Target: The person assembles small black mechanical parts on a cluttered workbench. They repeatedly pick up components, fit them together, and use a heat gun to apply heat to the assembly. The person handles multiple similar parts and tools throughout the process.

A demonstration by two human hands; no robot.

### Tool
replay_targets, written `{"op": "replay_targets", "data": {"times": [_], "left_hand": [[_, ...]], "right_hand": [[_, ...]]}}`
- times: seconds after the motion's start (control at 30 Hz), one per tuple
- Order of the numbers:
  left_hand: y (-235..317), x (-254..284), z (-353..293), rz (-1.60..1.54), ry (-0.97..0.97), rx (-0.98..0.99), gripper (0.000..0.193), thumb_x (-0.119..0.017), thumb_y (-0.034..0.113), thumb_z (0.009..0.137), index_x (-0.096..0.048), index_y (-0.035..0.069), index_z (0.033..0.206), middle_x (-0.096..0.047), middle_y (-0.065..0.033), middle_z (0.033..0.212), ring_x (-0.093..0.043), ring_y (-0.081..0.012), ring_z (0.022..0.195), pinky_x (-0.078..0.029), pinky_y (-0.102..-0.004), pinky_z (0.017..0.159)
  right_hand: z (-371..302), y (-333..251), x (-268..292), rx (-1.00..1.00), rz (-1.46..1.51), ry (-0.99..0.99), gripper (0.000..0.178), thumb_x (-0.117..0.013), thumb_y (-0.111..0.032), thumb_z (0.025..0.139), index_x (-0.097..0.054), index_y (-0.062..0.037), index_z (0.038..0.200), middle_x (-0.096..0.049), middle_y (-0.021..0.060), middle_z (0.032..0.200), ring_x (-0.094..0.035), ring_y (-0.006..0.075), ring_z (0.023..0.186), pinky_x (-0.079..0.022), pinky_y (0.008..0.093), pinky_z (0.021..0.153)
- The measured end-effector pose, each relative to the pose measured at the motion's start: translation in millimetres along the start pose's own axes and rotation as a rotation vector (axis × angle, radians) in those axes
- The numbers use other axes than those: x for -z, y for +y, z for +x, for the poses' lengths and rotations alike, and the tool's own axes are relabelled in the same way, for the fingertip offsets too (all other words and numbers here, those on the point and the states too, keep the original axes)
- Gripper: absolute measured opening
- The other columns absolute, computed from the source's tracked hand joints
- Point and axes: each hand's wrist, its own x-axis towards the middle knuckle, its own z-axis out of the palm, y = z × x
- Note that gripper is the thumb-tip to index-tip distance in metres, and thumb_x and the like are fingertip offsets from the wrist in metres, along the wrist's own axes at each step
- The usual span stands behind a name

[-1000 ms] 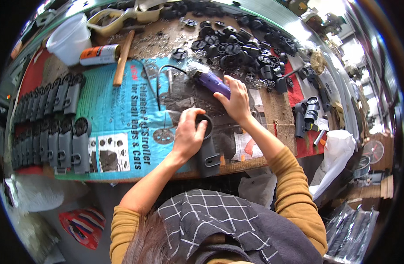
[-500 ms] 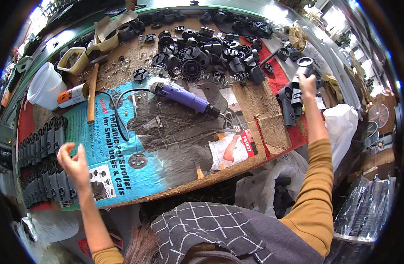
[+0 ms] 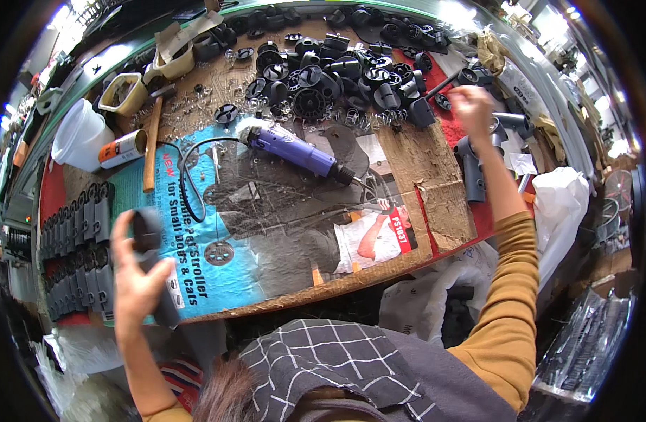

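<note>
A dark grey tubular plastic part (image 3: 167, 304) stands tilted in my left hand (image 3: 136, 285), over the left front edge of the table. My fingers and thumb grip it, and its round upper end is blurred. Beside that hand, rows of similar grey plastic parts (image 3: 75, 228) lie along the table's left edge. My right hand (image 3: 472, 112) reaches over the far right side, between the pile of black round parts (image 3: 310, 104) and some grey tubular parts (image 3: 473, 176). Motion smears its fingers, so whether it grips anything is unclear.
A purple power screwdriver (image 3: 295, 149) with a cord lies on the cardboard sheet (image 3: 266, 271). A wooden-handled hammer (image 3: 152, 148), an orange can (image 3: 122, 149), a white bucket (image 3: 82, 137) and tubs (image 3: 123, 94) stand at left. Small springs (image 3: 189, 116) are scattered behind. White bags (image 3: 558, 204) hang at right.
My left hand, open and without a part before, now grips a grey plastic part nearer the table's front. My right hand has shifted slightly left; the part it held no longer shows in it.
</note>
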Motion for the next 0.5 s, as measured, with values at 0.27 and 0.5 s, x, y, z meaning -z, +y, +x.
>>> {"op": "replay_targets", "data": {"times": [0.27, 0.5], "left_hand": [[17.2, -184.5, 30.6, 0.245, -0.085, 0.073, 0.1, -0.077, 0.038, 0.076, -0.016, 0.007, 0.149, -0.032, -0.0224, 0.126, -0.038, -0.0419, 0.122, -0.035, -0.0473, 0.107], [11.3, -177.8, 55.6, 0.182, -0.003, -0.206, 0.062, -0.069, 0.038, 0.084, -0.051, -0.001, 0.129, -0.049, -0.0201, 0.123, -0.046, -0.0357, 0.117, -0.036, -0.0461, 0.103]], "right_hand": [[-29.1, -152.4, -92.0, 0.025, -0.243, -0.578, 0.04, -0.077, -0.04, 0.074, -0.07, -0.0079, 0.096, -0.06, 0.0116, 0.109, -0.052, 0.0288, 0.11, -0.044, 0.0418, 0.091], [-44.8, -160.0, -59.9, -0.08, 0.306, -0.488, 0.033, -0.075, -0.024, 0.076, -0.066, -0.0049, 0.101, -0.066, 0.0118, 0.099, -0.06, 0.0287, 0.097, -0.046, 0.0393, 0.089]]}}
